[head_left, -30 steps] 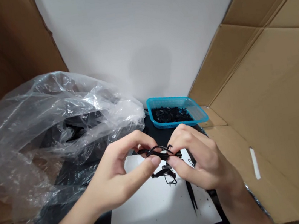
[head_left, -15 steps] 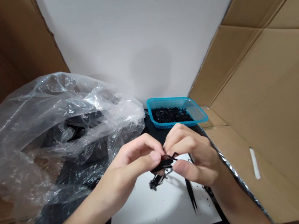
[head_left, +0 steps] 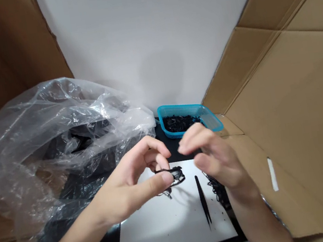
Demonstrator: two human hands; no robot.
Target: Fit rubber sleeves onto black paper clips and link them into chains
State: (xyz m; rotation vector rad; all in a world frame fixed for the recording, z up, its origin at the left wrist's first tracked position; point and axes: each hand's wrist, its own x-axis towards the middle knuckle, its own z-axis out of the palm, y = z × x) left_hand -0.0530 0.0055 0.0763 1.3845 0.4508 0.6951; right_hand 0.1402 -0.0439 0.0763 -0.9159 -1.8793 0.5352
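Note:
My left hand (head_left: 129, 186) pinches a small black plastic piece (head_left: 172, 175) between thumb and fingers, held just above a white sheet (head_left: 167, 227). My right hand (head_left: 213, 155) hovers to the right of the piece, apart from it, with its fingers loosely spread and nothing in them; it is slightly blurred. Black tweezers (head_left: 203, 204) lie on the white sheet below my right hand. A small heap of black bits (head_left: 214, 188) lies at the sheet's right edge, partly hidden by my right wrist.
A blue tray (head_left: 210, 119) holding several black pieces stands at the back by the white wall. A large crumpled clear plastic bag (head_left: 44, 144) with dark parts inside fills the left. Cardboard panels (head_left: 296, 115) rise on the right and left.
My right hand has let go of the black piece and pulled up and to the right. My left hand keeps the piece. The tweezers now show fully.

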